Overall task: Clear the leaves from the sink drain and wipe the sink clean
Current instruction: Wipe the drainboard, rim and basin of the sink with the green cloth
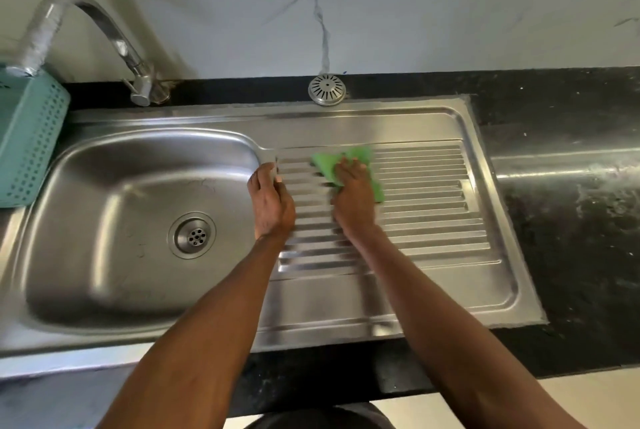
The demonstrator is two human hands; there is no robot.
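A steel sink basin (104,193) lies at the left with its round drain (192,235) bare; no leaves show in it. A ribbed draining board (433,193) joins it on the right. My right hand (353,196) presses a green cloth (346,167) flat onto the upper ribs of the board; the hand and cloth are blurred. My left hand (272,200) rests with straight fingers on the ridge between basin and board, holding nothing.
A curved chrome tap (114,37) arches over the basin's back left. A teal perforated basket (27,137) hangs at the left edge. A round steel strainer cap (327,89) sits behind the board. Black stone counter (571,186) extends right, below a marble wall.
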